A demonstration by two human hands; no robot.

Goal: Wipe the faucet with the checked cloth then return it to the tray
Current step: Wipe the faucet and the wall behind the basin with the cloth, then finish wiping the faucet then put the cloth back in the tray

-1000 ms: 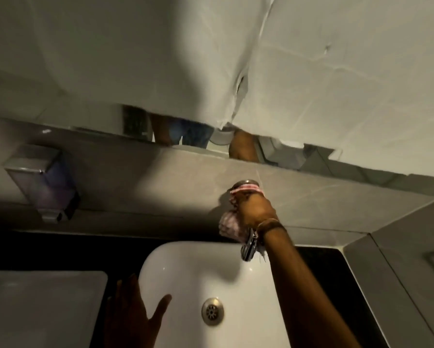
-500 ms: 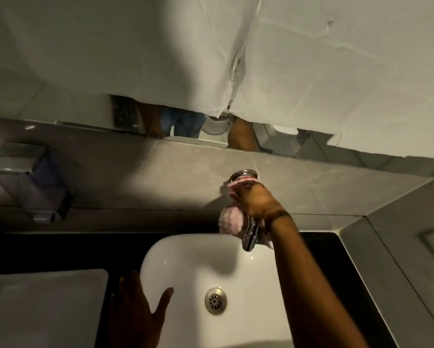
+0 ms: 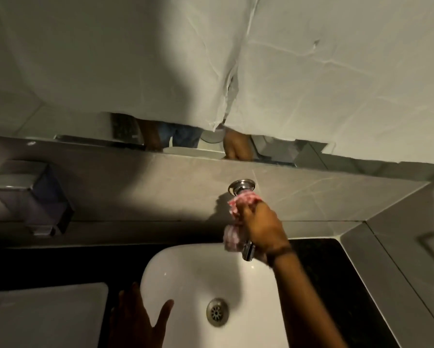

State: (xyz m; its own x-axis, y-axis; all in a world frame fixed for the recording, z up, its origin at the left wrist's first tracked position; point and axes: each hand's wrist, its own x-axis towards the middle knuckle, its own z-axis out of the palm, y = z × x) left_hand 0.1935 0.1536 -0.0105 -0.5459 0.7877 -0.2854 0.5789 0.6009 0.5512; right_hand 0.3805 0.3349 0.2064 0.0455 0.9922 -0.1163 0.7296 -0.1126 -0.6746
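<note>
A chrome faucet comes out of the grey tiled wall above a white basin; its spout tip shows below my hand. My right hand is wrapped around the faucet body with the red-and-white checked cloth bunched under the fingers; more cloth hangs at the left of the spout. My left hand rests flat, fingers spread, on the basin's left rim. A white tray lies at lower left, holding nothing that I can see.
A soap dispenser is fixed to the wall at left. The basin sits on a dark counter, its drain in the middle. White paper covers most of the mirror above. A tiled side wall stands at right.
My right hand and the cloth have slid down the faucet toward the spout, so the wall flange now shows. The left hand stays on the rim.
</note>
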